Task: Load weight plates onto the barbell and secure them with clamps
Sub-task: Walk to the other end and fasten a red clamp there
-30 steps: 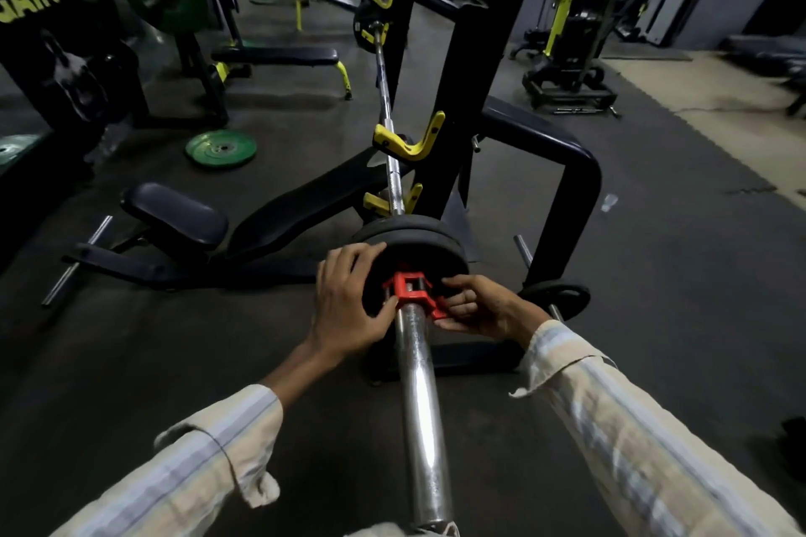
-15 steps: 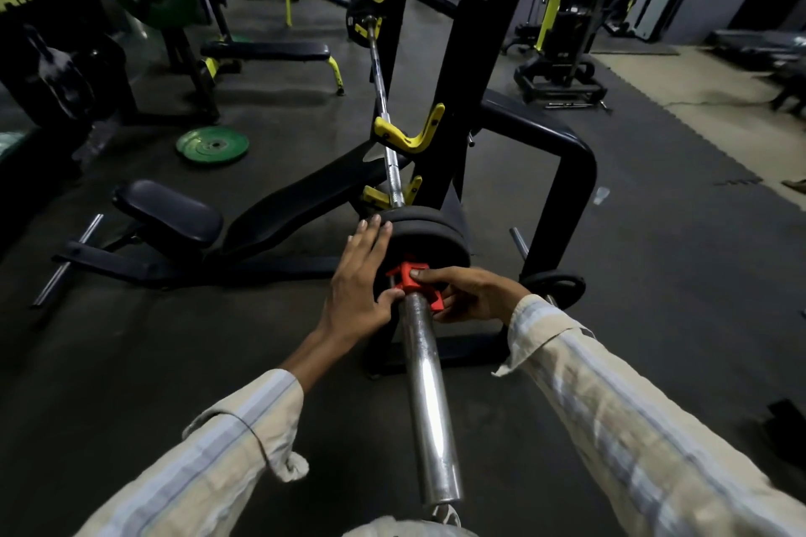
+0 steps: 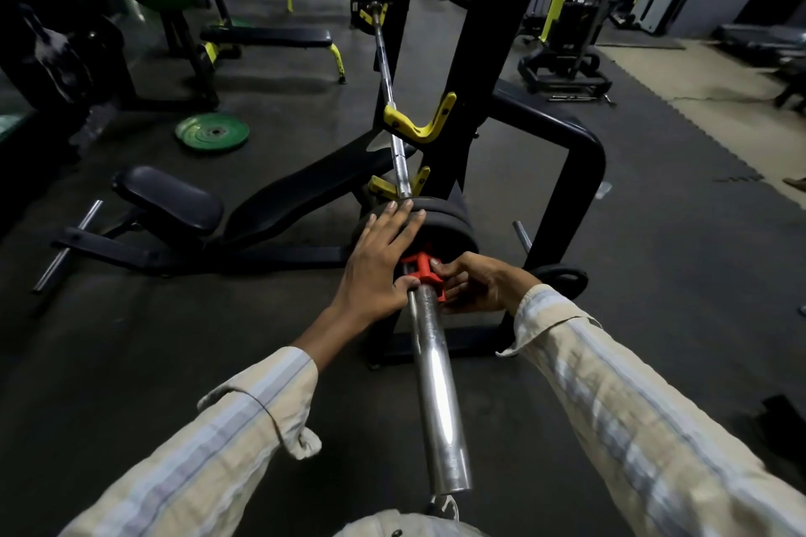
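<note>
**Clamp being seated against the loaded plates**

The left hand is lying flat, fingers straight, on the face of the black weight plates, its fingertips now reaching the upper rim rather than stopping short as half a second ago. The right hand is pinching the red clamp, which is sitting between both hands against the plates. The chrome barbell sleeve is extending back between the forearms.

You have one head-worn, wide-angle view, looking forward and down along the barbell from its near end. Both hands sit close below; the gym floor stretches beyond.
</note>
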